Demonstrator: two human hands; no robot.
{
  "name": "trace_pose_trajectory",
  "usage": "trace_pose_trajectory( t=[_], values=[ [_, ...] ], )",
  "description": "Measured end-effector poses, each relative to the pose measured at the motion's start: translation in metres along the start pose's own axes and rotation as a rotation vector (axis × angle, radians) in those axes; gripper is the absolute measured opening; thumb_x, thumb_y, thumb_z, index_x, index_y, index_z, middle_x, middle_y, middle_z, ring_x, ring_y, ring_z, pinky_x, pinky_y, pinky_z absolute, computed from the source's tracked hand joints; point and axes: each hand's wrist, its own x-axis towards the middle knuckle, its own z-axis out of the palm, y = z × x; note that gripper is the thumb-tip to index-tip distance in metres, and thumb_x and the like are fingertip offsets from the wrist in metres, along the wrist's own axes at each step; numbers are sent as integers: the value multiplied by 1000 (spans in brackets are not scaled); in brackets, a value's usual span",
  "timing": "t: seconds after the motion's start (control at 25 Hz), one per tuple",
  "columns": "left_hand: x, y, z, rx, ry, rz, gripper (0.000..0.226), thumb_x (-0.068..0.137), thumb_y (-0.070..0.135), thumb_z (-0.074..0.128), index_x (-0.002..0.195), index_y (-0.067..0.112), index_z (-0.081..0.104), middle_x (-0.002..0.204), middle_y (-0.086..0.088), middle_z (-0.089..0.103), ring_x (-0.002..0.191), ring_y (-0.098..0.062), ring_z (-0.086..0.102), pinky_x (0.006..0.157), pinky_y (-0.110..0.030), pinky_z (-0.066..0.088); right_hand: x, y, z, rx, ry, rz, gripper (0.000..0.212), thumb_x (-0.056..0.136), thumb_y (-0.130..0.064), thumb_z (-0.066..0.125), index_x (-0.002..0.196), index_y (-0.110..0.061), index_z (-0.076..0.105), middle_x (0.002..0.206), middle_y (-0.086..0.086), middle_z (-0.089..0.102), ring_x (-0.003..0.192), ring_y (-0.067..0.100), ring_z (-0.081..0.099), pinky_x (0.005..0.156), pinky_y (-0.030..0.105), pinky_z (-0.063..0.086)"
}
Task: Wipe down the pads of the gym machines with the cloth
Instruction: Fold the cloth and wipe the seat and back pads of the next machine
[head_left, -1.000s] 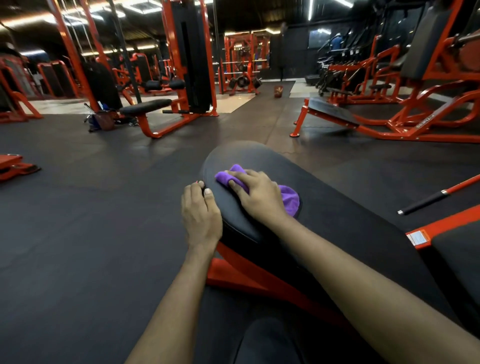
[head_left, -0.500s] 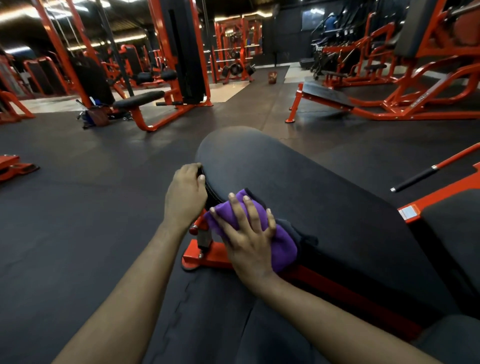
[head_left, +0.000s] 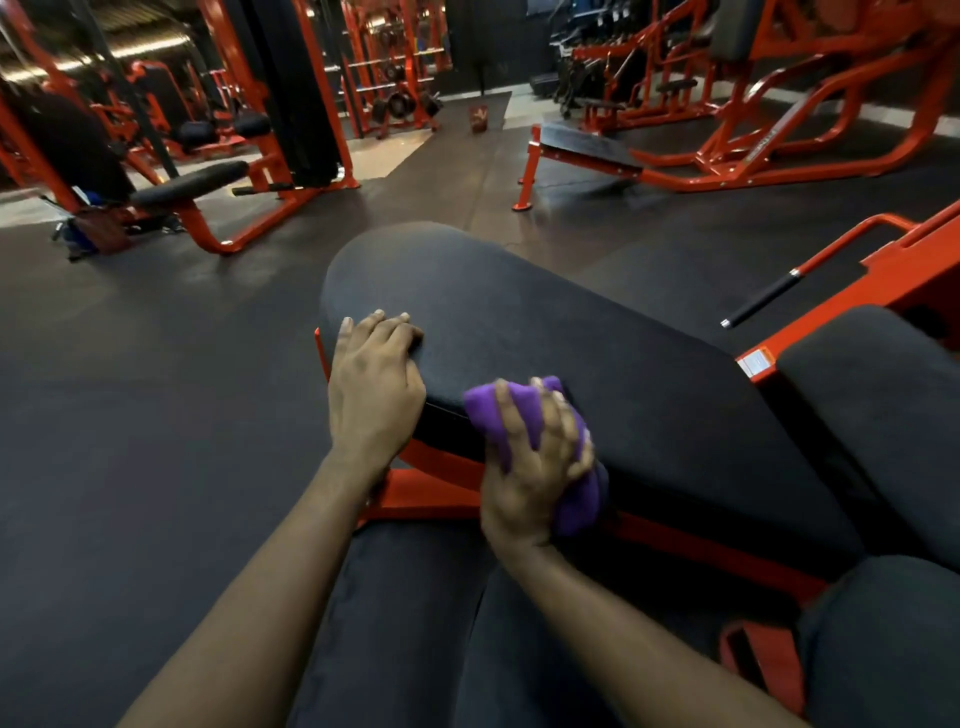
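Observation:
A long black pad (head_left: 597, 364) on an orange frame stretches away from me in the middle of the view. My right hand (head_left: 535, 462) presses a bunched purple cloth (head_left: 582, 499) against the pad's near side edge, fingers curled over the cloth. My left hand (head_left: 376, 384) rests on the pad's left rim nearer its rounded far end, fingers laid over the top surface.
A second black pad (head_left: 872, 415) sits to the right, beside an orange arm with a black-gripped handle (head_left: 763, 299). Orange machines stand across the dark rubber floor: a bench (head_left: 192, 184) at the left and a low platform (head_left: 587, 150) ahead right. My legs fill the bottom.
My right hand has carried the cloth from the pad's far top end down to its side edge and then along toward me. My left hand has slid further up onto the rim.

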Motion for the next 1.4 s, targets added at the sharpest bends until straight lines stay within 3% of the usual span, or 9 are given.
trace_pose_trajectory(
  t=[0.12,0.28,0.56,0.72,0.84,0.96,1.12,1.24,1.4],
  values=[
    [3,19,3,-23,-7,31,34,78,7,45,98,7,73,112,-8,73,124,-28,57,121,-45,23,7,-15,8,-48,-20,-96,47,99,-51,49,145,-41,46,149,6,51,139,26,45,114,56,26],
    [-4,52,19,-27,-11,73,26,78,6,51,91,8,73,101,-10,74,118,-29,61,119,-45,30,-10,66,-10,-158,29,-84,55,88,-42,59,142,-37,49,143,14,54,131,33,48,111,57,30],
    [-19,85,39,-46,-93,143,18,81,4,59,90,9,74,98,-10,74,115,-28,62,116,-44,35,-6,162,-45,-189,315,503,38,98,-38,52,130,-20,66,124,19,65,115,42,60,97,55,39],
    [-25,118,64,-79,-227,266,30,78,6,51,99,5,73,102,-13,74,120,-31,60,115,-46,34,6,108,-31,-182,170,260,42,99,-46,50,134,-28,64,128,10,64,120,29,56,107,55,37],
    [-30,146,84,-95,-337,313,31,82,4,53,106,3,72,109,-14,73,126,-31,56,117,-45,32,-5,144,-39,-222,112,199,43,98,-49,50,136,-31,60,131,11,61,122,30,54,108,56,36],
    [-38,169,103,-63,-429,408,32,91,12,50,116,7,70,119,-8,71,133,-26,50,122,-42,26,-20,233,-67,-293,221,372,41,97,-45,51,133,-28,61,128,16,61,119,38,56,102,54,41],
    [-47,189,124,24,-487,510,36,95,22,41,114,9,69,121,-6,70,134,-26,49,121,-45,26,-16,322,-101,-222,364,701,46,96,-38,51,120,-4,71,120,28,64,110,50,59,99,53,46],
    [-50,190,129,72,-466,516,48,89,22,30,116,7,67,128,-10,67,132,-29,50,119,-48,29,-9,280,-78,-222,477,695,38,99,-31,52,115,-3,72,121,23,67,110,45,60,99,49,48],
    [-53,186,129,168,-488,587,59,89,25,23,131,7,60,143,-10,57,137,-30,46,120,-49,25,-25,196,-47,-139,378,539,43,104,-41,45,133,-17,65,142,16,56,132,33,46,114,43,33]
  ],
)
